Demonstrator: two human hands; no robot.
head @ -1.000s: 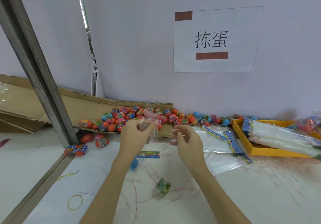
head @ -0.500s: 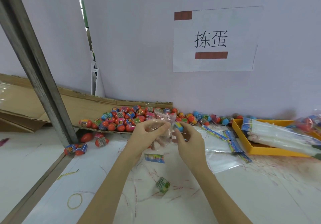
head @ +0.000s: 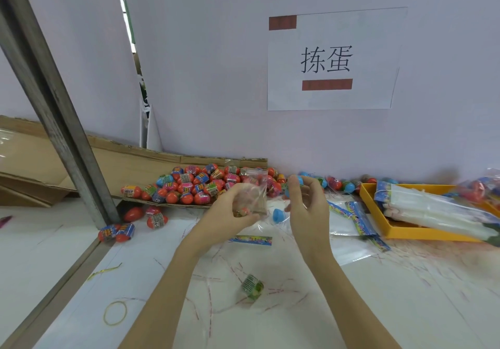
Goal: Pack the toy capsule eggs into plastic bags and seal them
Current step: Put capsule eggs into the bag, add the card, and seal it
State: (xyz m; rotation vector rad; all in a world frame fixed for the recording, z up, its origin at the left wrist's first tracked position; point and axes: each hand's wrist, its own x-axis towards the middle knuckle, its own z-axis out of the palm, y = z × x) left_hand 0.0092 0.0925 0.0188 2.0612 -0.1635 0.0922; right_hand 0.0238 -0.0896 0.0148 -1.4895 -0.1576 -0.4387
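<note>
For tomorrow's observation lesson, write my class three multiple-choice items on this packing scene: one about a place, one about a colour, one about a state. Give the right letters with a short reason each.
1. Where does the pile of capsule eggs lie?
A. in the yellow tray
B. on the flat cardboard by the wall
C. on the floor

2. What colour is the tray at the right?
A. yellow
B. green
C. black

3. What is the left hand doing?
A. lying flat on the table
B. holding a rubber band
C. gripping a clear plastic bag

Answers:
1 B: the eggs are heaped on the cardboard at the foot of the wall.
2 A: its rim is plainly yellow, with bag packs inside.
3 C: its fingers curl round the clear plastic bag, held above the table, while the right hand holds a blue egg beside it.
</note>
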